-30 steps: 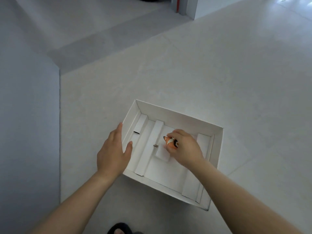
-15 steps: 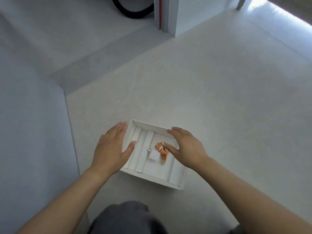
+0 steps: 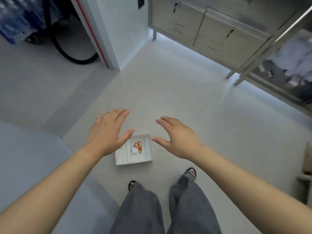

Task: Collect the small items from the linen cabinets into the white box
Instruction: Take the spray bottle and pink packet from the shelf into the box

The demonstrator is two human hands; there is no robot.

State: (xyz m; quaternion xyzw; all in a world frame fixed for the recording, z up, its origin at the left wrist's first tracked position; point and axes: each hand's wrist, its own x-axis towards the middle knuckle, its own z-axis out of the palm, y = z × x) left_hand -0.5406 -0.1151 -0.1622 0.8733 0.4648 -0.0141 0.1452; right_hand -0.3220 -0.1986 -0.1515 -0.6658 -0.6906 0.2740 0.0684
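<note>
The white box (image 3: 145, 158) lies on the pale floor just ahead of my feet. Inside it rests a small orange figure (image 3: 138, 144) beside a small white block (image 3: 134, 150). My left hand (image 3: 108, 132) hovers well above the box's left side, fingers spread, holding nothing; it hides the box's far left corner. To the right of the box my right hand (image 3: 177, 139) hangs in the air, palm down, fingers apart and empty.
Grey metal linen cabinets (image 3: 202, 22) stand at the back right, and one with an open door (image 3: 273, 39) shows folded white linen (image 3: 293, 59). A white wall corner with a red strip (image 3: 101, 39) juts in at the back left. My legs (image 3: 165, 208) are below.
My right hand let go of the orange figure, which now lies in the box. Both hands lifted off the box, and the view rose and pulled back as I stood up.
</note>
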